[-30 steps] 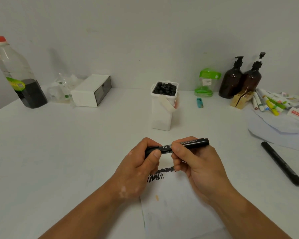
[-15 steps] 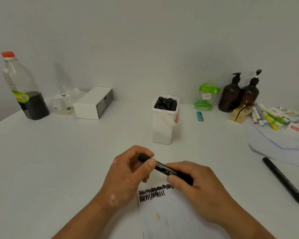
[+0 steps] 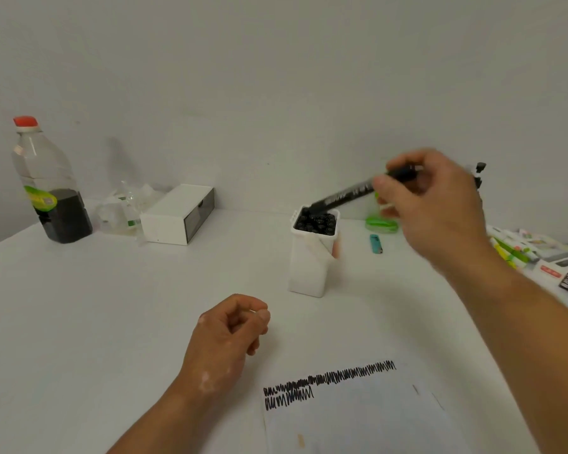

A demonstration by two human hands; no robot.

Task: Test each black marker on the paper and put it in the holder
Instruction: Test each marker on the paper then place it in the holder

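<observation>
White table (image 3: 112, 306); scribbled paper (image 3: 358, 421) near. Right hand (image 3: 440, 204), earlier above paper, now pinches black marker (image 3: 351, 193) aslant, tip entering holder (image 3: 309, 270). Left hand (image 3: 227, 335) has let go: curled, empty.

Right hand (image 3: 440, 204) aloft, left hand (image 3: 230, 329) curled
</observation>
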